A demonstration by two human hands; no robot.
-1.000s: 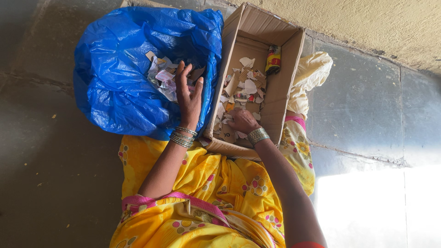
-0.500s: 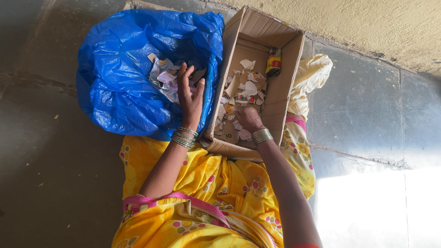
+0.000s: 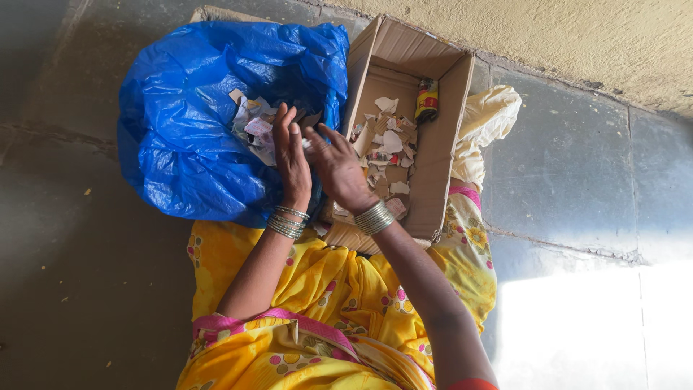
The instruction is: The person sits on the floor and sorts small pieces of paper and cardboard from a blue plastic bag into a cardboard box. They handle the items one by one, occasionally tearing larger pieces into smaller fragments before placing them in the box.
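A blue plastic bag (image 3: pixel 195 130) lies open on the stone floor (image 3: pixel 65 274) toward the left, with torn paper scraps (image 3: pixel 254 130) heaped at its mouth. The left hand (image 3: pixel 290 160) rests at that mouth, fingers straight and together, palm turned toward the other hand, gripping nothing that shows. Just beside it, the right hand (image 3: pixel 338 170) hovers over the bag's edge and the near wall of the box, fingers spread loosely; whether it holds a scrap cannot be told. To the right stands an open cardboard box (image 3: pixel 444 144) with more scraps (image 3: pixel 388 144) and a small can (image 3: pixel 426 100) near its far end. A cream cloth (image 3: pixel 485 123) lies past the box, toward the wall.
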